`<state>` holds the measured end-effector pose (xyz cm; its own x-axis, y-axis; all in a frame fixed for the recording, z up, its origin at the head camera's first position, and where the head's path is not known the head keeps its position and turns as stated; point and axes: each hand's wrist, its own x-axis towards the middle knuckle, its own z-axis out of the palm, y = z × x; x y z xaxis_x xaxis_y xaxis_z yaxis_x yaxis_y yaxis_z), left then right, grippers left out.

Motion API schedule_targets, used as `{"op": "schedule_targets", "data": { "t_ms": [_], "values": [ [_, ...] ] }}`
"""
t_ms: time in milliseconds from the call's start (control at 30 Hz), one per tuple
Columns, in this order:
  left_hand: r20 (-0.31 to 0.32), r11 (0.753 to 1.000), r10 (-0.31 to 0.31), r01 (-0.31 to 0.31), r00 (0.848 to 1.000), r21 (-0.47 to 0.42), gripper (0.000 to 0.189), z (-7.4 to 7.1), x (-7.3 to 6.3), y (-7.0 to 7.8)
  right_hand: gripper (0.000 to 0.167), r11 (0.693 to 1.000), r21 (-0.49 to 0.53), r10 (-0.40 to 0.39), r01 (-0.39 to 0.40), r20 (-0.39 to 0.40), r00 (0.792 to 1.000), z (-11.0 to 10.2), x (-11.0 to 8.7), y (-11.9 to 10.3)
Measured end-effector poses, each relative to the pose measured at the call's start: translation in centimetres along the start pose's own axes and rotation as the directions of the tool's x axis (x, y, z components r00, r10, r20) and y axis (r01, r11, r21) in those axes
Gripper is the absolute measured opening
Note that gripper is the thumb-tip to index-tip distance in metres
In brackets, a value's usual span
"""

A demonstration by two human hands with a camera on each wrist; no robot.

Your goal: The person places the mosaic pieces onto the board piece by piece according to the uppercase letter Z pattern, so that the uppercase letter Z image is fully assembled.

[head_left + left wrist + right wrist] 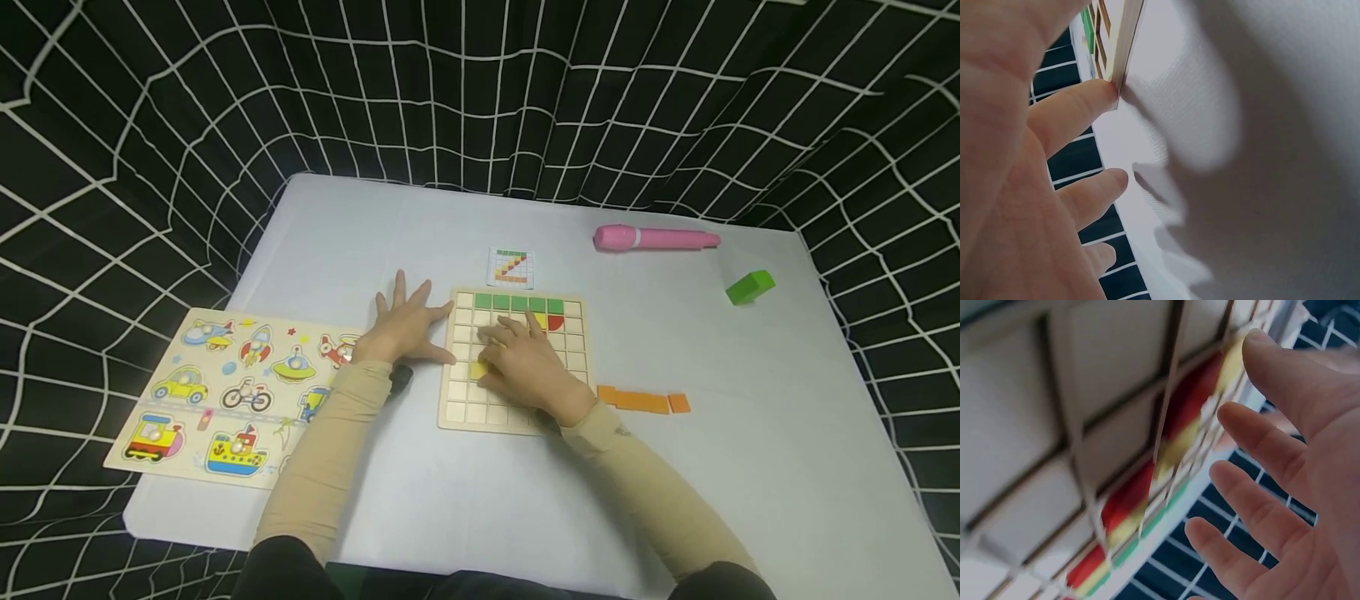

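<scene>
A wooden grid board [454, 412] lies flat on the table, with green squares [519, 303] along its far row. My left hand [402, 329] is spread at the board's left edge, its thumb and index fingertips right at the rim. Over the grid is my right hand [528, 362], fingers apart and slightly bent. Its thumb tip is close to a yellow piece [1233, 361] in the right wrist view. Red pieces [1192, 394] sit beside yellow ones in a diagonal line, which the right hand largely covers in the head view. One red piece [556, 322] shows past the fingers.
A small pattern card [512, 267] lies beyond the board. Orange squares [641, 402] form a row at right. Farther off are a pink wand-shaped object [660, 239] and a green block [750, 287]. A vehicle puzzle board [217, 354] lies under my left forearm.
</scene>
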<state>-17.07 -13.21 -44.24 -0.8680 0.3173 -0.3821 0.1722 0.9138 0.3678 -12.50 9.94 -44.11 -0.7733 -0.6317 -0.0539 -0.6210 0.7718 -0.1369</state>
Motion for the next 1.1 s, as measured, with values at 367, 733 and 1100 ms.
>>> {"op": "schedule_targets", "data": {
  "t_ms": [367, 733, 1100],
  "values": [
    [0.006, 1.000, -0.016, 0.016, 1.000, -0.017, 0.103, 0.1, -0.1, 0.0, 0.036, 0.990, 0.076, 0.119, -0.116, -0.046, 0.992, -1.5, -3.5, 4.5],
    [0.012, 1.000, 0.004, -0.004, 1.000, -0.003, 0.101, 0.1, 0.0, 0.0, 0.051, 0.948, 0.140, 0.287, -0.287, 0.018, 0.958, -1.8, -8.4, 9.2],
    [0.016, 1.000, -0.006, 0.006, 1.000, 0.001, 0.102, -0.2, 0.1, 0.0, 0.047, 0.950, 0.117, 0.287, -0.289, 0.036, 0.957, -1.2, -12.4, 11.2]
  ]
}}
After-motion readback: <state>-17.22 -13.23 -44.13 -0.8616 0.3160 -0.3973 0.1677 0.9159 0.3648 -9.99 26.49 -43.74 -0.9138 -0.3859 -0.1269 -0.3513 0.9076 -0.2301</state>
